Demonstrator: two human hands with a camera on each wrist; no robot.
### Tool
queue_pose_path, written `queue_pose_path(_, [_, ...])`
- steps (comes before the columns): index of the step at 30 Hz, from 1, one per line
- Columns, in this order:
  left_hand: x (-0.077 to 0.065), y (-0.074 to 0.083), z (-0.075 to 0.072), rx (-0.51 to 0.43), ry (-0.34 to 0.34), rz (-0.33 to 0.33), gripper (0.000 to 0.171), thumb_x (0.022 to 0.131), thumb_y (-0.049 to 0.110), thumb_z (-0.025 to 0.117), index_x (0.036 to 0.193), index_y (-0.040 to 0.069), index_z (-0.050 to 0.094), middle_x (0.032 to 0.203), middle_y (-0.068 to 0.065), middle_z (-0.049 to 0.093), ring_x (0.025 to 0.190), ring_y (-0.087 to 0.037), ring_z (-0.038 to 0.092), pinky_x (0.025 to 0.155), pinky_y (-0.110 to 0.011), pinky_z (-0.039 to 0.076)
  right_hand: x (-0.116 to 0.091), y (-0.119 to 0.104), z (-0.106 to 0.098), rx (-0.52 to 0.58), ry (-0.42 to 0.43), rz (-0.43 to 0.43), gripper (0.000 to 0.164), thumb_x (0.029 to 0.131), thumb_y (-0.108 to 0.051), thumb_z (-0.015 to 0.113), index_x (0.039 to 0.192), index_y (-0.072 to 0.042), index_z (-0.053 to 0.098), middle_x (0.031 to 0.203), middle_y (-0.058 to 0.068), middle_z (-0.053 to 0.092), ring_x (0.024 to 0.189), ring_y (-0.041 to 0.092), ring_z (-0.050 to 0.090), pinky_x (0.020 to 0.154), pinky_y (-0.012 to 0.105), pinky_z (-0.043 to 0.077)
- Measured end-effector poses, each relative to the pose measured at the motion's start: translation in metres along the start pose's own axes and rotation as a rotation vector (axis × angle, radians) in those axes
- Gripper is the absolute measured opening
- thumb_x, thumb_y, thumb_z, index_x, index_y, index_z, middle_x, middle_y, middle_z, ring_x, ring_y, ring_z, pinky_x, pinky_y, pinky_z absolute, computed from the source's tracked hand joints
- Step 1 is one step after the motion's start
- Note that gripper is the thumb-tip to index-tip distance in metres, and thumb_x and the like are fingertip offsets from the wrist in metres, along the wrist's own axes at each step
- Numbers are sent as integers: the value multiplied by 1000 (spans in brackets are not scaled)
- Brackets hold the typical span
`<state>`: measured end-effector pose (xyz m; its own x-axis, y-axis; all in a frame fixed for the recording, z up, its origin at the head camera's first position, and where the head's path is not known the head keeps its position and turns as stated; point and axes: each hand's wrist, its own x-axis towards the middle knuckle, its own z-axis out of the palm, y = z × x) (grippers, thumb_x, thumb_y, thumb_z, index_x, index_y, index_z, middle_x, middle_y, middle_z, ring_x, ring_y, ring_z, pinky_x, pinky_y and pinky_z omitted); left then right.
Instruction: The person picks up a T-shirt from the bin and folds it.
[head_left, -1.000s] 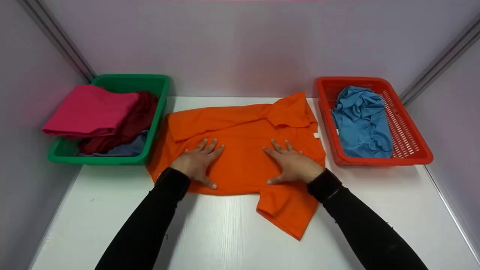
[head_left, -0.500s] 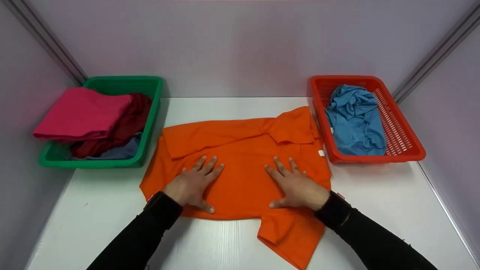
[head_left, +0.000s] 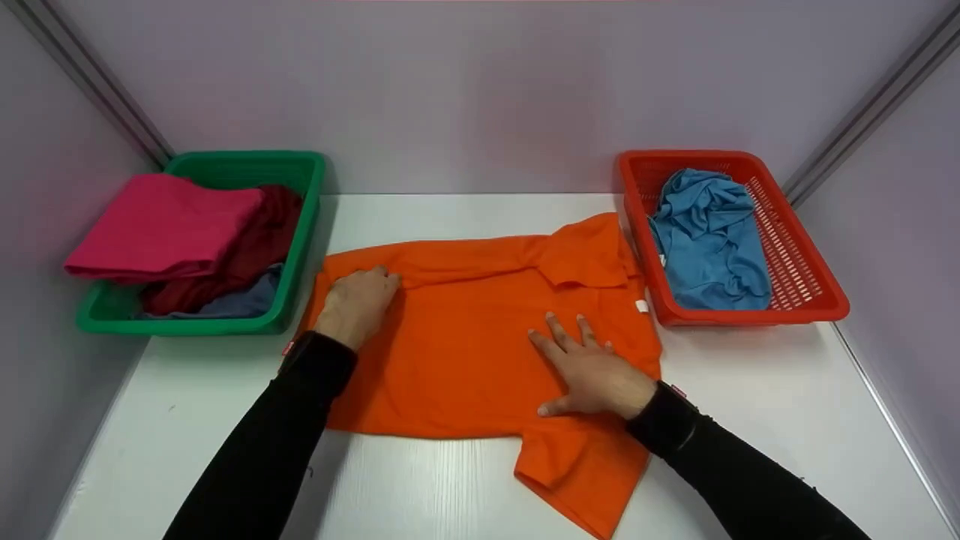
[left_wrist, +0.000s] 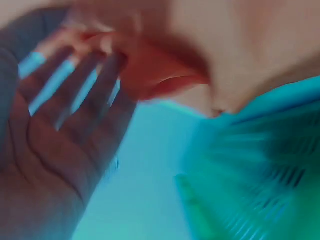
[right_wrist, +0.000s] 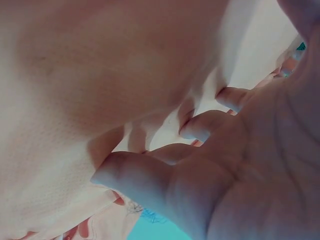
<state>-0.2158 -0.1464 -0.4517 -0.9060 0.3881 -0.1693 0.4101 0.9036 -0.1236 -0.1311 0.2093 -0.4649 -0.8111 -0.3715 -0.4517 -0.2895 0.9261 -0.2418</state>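
Right hand (head_left: 596, 375) lies palm down on the orange shirt (head_left: 465, 352), fingers spread, grasping nothing. Left hand (head_left: 358, 304) meets the same shirt near its folded strip, fingers directed down at the fabric; whether the fingertips pinch the cloth cannot be told, as the left wrist view is blurred. All positions below are read from the head view, 12 o'clock being away from the person.

Shirt location: on the worktop (head_left: 442, 487), beneath both hands. Relative to the right hand, the main panel extends toward 9 o'clock, one short sleeve (head_left: 577, 472) projects at 6 o'clock, and a white tag (head_left: 642, 306) sits at 1 o'clock. Relative to the left hand, the folded strip (head_left: 465, 255) continues toward 2 o'clock.

Adjacent items: the red basket (head_left: 750, 319), containing blue cloth (head_left: 716, 247), stands between 1 and 2 o'clock from the right hand. The green basket (head_left: 195, 325) stands between 9 and 10 o'clock from the left hand; it carries folded pink cloth (head_left: 169, 225), dark red cloth (head_left: 270, 229) and blue-grey cloth (head_left: 244, 296).
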Motion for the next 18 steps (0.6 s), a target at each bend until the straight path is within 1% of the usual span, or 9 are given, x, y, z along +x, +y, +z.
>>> queue_pose_path(1, [6, -3, 2, 19, -6, -27, 37, 101, 2, 67, 137, 5, 60, 124, -19, 67, 98, -35, 72, 77, -49, 67, 0, 0, 0, 2, 1, -1, 115, 83, -64, 80, 171, -31, 14, 181, 7, -2, 164, 53, -1, 118, 84, 22])
queue_pose_path(3, [16, -7, 4, 47, -27, -65, 34, 103, 3, 64, 136, 3, 57, 123, -20, 65, 96, -36, 72, 72, -48, 67, 0, 1, 0, 5, 3, -2, 114, 83, -64, 80, 171, -31, 15, 181, 7, -1, 164, 53, -1, 118, 84, 22])
queue_pose_path(5, [26, -8, 4, 49, -40, -94, 29, 104, 4, 63, 132, 2, 57, 119, -20, 65, 91, -34, 72, 68, -45, 66, 0, 1, 0, 7, 2, 3, 114, 83, -63, 80, 171, -32, 15, 181, 6, -1, 165, 52, -1, 118, 84, 22])
queue_pose_path(7, [35, -9, 0, 48, -49, -115, 23, 104, 4, 62, 126, 1, 60, 111, -20, 69, 87, -32, 73, 63, -43, 64, 0, 1, 0, 8, 1, 8, 114, 83, -63, 80, 171, -32, 15, 181, 6, -1, 165, 52, -2, 119, 84, 21])
queue_pose_path(9, [44, -11, -5, 50, -55, -133, 18, 102, 4, 64, 120, 1, 65, 103, -19, 71, 85, -31, 74, 63, -43, 64, 1, 1, 0, 8, -2, 11, 114, 83, -63, 80, 171, -32, 14, 181, 5, -2, 165, 52, -2, 119, 84, 21])
queue_pose_path(10, [48, -13, -8, 47, -53, -145, 17, 101, 3, 65, 118, 1, 68, 101, -18, 72, 86, -31, 74, 66, -43, 64, 1, 1, 0, 7, -3, 12, 114, 83, -63, 80, 171, -32, 14, 181, 5, -2, 165, 52, -2, 119, 83, 21])
queue_pose_path(13, [60, -19, -19, 29, -13, -179, 20, 98, 2, 68, 117, 1, 73, 103, -18, 73, 93, -33, 75, 72, -47, 66, 1, 1, 0, 2, -5, 9, 114, 83, -63, 80, 171, -32, 13, 181, 6, -2, 165, 52, -2, 119, 84, 21])
queue_pose_path(14, [64, -22, -22, 21, 6, -196, 22, 98, 3, 68, 120, 2, 72, 106, -18, 71, 95, -35, 75, 73, -49, 65, 1, 1, 1, 1, -4, 8, 114, 83, -63, 80, 171, -32, 13, 181, 6, -2, 165, 52, -2, 119, 84, 21])
queue_pose_path(18, [76, -30, -33, -20, 75, -251, 26, 99, 4, 65, 125, 0, 68, 110, -20, 67, 97, -39, 76, 71, -51, 66, -1, 0, 2, -8, 5, -1, 115, 83, -64, 79, 171, -32, 13, 181, 6, -2, 165, 52, -1, 118, 84, 22])
